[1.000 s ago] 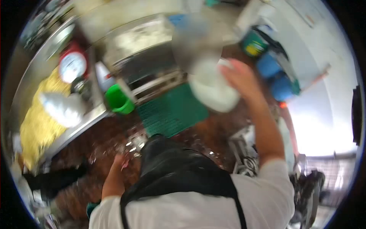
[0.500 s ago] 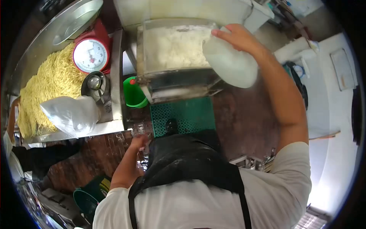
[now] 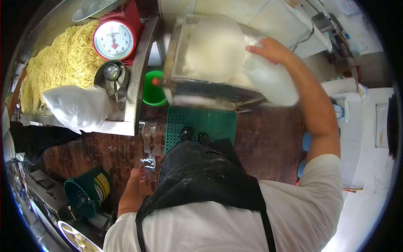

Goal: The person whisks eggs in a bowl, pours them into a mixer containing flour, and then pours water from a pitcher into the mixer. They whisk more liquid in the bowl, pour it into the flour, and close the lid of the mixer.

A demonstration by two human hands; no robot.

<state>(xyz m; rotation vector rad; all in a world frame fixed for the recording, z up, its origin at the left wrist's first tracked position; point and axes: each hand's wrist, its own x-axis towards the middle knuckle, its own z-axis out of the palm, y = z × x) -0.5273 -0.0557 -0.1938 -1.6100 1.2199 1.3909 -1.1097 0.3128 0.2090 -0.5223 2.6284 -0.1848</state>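
My right hand (image 3: 270, 51) is at the right end of a metal-framed box (image 3: 173, 54) of white flour (image 3: 250, 41), fingers closed on the edge of a pale, translucent lid (image 3: 275, 80) that hangs tilted over the box's right side. Over the middle of the box is a large, pale, rounded sheet (image 3: 216, 48), slightly blurred; what supports it is unclear. Down at my left side, my left hand (image 3: 137, 176) hangs low over the brick floor, blurred, and its fingers are hard to make out.
Yellow noodles (image 3: 63, 59), a red scale (image 3: 114, 40), a bowl with a ladle (image 3: 111, 77) and a plastic bag (image 3: 77, 107) occupy the left counter (image 3: 135, 98). Below stand a green bucket (image 3: 154, 90) and dark green bin (image 3: 87, 191). Another person's arm (image 3: 17, 90) shows far left.
The view has shifted. A large pale rounded sheet now appears over the flour box. My right hand still holds the translucent lid; my left hand hangs lower in view.
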